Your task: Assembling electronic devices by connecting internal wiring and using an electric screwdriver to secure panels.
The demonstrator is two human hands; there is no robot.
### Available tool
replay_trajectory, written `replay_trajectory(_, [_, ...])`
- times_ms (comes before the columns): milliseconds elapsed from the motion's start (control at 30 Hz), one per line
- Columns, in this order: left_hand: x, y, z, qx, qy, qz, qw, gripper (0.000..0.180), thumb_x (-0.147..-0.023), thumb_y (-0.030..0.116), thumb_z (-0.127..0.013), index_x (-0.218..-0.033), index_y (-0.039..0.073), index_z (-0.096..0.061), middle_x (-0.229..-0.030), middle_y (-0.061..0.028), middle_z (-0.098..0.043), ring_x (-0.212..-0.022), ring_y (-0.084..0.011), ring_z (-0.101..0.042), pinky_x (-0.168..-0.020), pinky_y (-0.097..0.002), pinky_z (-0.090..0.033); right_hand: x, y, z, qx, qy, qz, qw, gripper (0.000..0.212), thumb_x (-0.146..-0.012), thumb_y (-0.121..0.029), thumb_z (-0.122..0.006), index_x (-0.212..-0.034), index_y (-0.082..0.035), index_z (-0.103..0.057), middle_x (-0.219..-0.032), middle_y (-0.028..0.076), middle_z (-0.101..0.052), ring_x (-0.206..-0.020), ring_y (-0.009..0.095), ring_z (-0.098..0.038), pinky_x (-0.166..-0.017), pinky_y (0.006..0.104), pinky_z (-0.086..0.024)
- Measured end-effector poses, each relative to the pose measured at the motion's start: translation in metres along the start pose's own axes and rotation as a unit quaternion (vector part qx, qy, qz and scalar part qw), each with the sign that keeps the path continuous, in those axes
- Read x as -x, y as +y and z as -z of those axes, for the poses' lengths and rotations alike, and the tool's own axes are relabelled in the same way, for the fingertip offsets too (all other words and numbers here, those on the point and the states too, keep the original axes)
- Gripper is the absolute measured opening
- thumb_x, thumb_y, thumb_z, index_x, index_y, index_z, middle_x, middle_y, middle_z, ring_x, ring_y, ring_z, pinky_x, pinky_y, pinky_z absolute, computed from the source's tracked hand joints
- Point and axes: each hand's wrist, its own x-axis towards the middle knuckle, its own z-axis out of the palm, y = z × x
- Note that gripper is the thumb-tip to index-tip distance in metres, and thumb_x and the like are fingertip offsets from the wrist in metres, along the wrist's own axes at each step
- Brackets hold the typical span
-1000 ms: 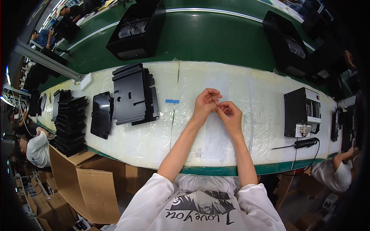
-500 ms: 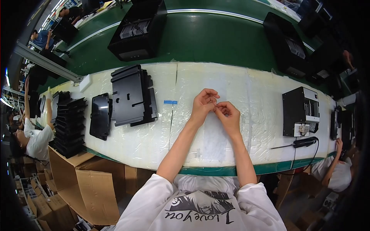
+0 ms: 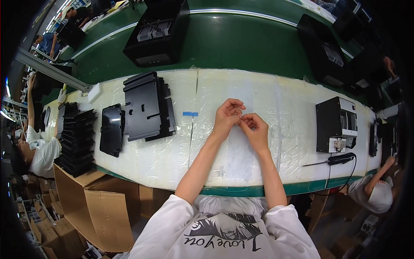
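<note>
Over the middle of the film-covered white table, my left hand (image 3: pixel 227 120) and my right hand (image 3: pixel 256 131) meet at their fingertips. Both are closed in a pinch; whatever lies between the fingers is too small to make out. A strip of blue tape (image 3: pixel 190 114) lies on the table left of my left hand. Further left sit stacked black plastic panels (image 3: pixel 144 108) and a glossy black panel (image 3: pixel 111 130). To the right of my hands stand a black-and-white desktop device (image 3: pixel 337 125) and, in front of it, a black electric screwdriver (image 3: pixel 340 159) with a cord.
A tall pile of black plastic parts (image 3: pixel 78 140) stands at the table's left end, by a co-worker in white (image 3: pixel 43 153). Beyond the table, a green conveyor (image 3: pixel 241 43) carries open black cases (image 3: pixel 157 56). Cardboard boxes (image 3: pixel 108 216) stand below left. Another person sits at the right.
My hands stay almost still, fingertips together. The black cases on the conveyor have shifted slightly to the right. The co-worker at the left has moved a gloved hand away, farther across the bench.
</note>
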Motion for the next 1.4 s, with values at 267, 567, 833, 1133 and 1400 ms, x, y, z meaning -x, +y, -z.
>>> replay_trajectory(267, [0.001,0.000,-0.002,-0.006,0.015,0.007,1.000,0.042,-0.062,-0.012,-0.045,-0.102,0.001,-0.051,-0.094,-0.0068,-0.055,-0.072,-0.0078,-0.050,-0.055,-0.0202,-0.040,-0.001,-0.003,0.001,0.000,0.011,-0.003,1.000,0.010,-0.078,-0.006,-0.071,-0.083,-0.001,-0.063,-0.071,0.000,-0.061,-0.061,0.004,-0.050,-0.055,0.0191,-0.041])
replay_trajectory(567, [-0.004,-0.002,0.007,0.087,0.012,-0.001,0.996,0.045,-0.059,-0.010,-0.040,-0.101,-0.001,-0.052,-0.096,-0.0103,-0.056,-0.072,-0.0116,-0.051,-0.058,-0.0211,-0.041,-0.001,-0.002,0.001,0.005,0.007,-0.010,1.000,0.011,-0.078,-0.008,-0.072,-0.082,-0.001,-0.064,-0.070,-0.001,-0.060,-0.061,0.004,-0.048,-0.054,0.0194,-0.040])
replay_trajectory(833, [-0.001,-0.002,0.007,0.096,0.013,-0.009,0.995,0.045,-0.059,-0.008,-0.039,-0.102,-0.001,-0.051,-0.096,-0.0110,-0.056,-0.076,-0.0144,-0.051,-0.071,-0.0256,-0.043,0.000,-0.004,0.001,-0.014,0.005,-0.022,1.000,0.012,-0.080,-0.010,-0.070,-0.085,-0.002,-0.064,-0.071,0.000,-0.060,-0.061,0.004,-0.050,-0.055,0.0195,-0.041])
replay_trajectory(1133, [-0.003,-0.001,0.006,0.091,0.008,-0.013,0.996,0.044,-0.061,-0.006,-0.040,-0.102,-0.001,-0.051,-0.097,-0.0110,-0.056,-0.081,-0.0159,-0.053,-0.078,-0.0285,-0.045,0.000,-0.005,0.002,-0.031,0.005,-0.040,0.999,0.015,-0.086,-0.015,-0.064,-0.087,-0.001,-0.063,-0.071,0.000,-0.060,-0.058,0.005,-0.051,-0.051,0.0204,-0.041])
replay_trajectory(1400, [-0.001,-0.001,0.007,0.098,0.009,-0.006,0.995,0.043,-0.062,-0.006,-0.039,-0.103,-0.001,-0.051,-0.097,-0.0110,-0.055,-0.082,-0.0168,-0.054,-0.082,-0.0338,-0.048,0.000,-0.004,0.002,-0.062,0.008,-0.047,0.997,0.016,-0.091,-0.017,-0.057,-0.091,-0.001,-0.061,-0.072,0.002,-0.058,-0.056,0.005,-0.047,-0.051,0.0207,-0.039])
